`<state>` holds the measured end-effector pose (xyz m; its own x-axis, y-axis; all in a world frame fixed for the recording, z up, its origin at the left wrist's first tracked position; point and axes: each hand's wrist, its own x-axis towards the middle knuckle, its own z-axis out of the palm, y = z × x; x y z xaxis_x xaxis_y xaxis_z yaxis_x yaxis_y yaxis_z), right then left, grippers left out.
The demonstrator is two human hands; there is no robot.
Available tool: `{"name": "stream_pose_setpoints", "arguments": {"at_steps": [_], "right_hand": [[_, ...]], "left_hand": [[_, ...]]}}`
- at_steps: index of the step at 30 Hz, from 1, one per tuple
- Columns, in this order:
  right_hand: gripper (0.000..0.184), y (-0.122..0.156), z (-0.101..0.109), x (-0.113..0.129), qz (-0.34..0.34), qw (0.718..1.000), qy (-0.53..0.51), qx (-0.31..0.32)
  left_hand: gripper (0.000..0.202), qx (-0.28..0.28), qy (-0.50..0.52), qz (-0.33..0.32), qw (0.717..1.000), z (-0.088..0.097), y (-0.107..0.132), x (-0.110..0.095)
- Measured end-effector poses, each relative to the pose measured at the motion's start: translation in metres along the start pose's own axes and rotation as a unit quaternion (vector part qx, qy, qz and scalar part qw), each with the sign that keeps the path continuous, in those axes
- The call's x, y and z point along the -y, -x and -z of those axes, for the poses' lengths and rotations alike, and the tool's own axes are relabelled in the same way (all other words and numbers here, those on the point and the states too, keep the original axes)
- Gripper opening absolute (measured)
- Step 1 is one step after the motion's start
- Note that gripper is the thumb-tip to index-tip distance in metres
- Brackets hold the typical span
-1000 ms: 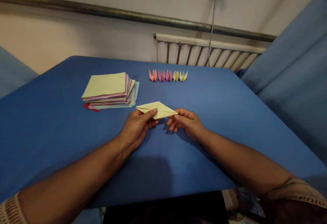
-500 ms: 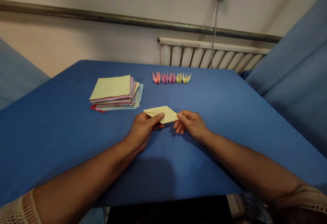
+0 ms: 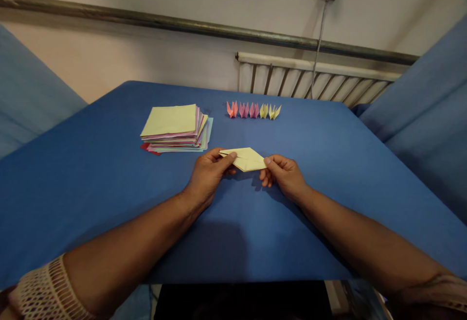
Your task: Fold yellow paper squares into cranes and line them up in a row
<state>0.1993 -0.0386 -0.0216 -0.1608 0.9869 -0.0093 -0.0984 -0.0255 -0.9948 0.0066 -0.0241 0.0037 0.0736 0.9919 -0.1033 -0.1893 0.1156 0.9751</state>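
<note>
Both my hands hold a folded pale yellow paper [image 3: 247, 159] just above the blue table [image 3: 109, 184]. My left hand [image 3: 208, 173] pinches its left end between thumb and fingers. My right hand [image 3: 283, 175] pinches its right corner. The paper is a flat pointed shape with a crease along its length. Behind my left hand lies a stack of coloured square sheets [image 3: 175, 128], yellow on top. A row of small folded paper pieces [image 3: 253, 110], orange, pink and yellow, stands further back near the table's far edge.
A white radiator [image 3: 314, 79] and a metal pipe [image 3: 182, 22] run along the wall behind the table. Blue cloth surfaces [image 3: 423, 101] rise at right and left of the table. The table's near edge is close to my body.
The folded yellow paper has turned flatter and shorter between my hands. The whole view has shifted, so everything sits a little further right in the picture.
</note>
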Motion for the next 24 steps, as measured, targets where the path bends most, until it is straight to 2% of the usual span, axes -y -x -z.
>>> {"name": "stream_pose_setpoints", "arguments": {"at_steps": [12, 17, 20, 24], "right_hand": [[0.040, 0.000, 0.002, 0.001, 0.021, 1.000, 0.003, -0.016], [0.039, -0.001, 0.005, 0.002, 0.035, 0.999, 0.012, -0.020], [0.039, -0.001, 0.007, 0.003, 0.050, 0.998, 0.040, -0.003], [0.035, 0.001, 0.008, 0.002, 0.051, 0.994, 0.084, 0.046]], "left_hand": [[0.040, 0.025, -0.071, -0.059, 0.995, 0.008, -0.001, 0.000], [0.045, 0.027, -0.048, -0.047, 0.997, 0.011, -0.002, -0.004], [0.048, 0.092, -0.062, -0.005, 0.994, 0.015, -0.005, -0.015], [0.038, 0.217, -0.147, 0.080, 0.962, 0.019, -0.007, -0.024]]}}
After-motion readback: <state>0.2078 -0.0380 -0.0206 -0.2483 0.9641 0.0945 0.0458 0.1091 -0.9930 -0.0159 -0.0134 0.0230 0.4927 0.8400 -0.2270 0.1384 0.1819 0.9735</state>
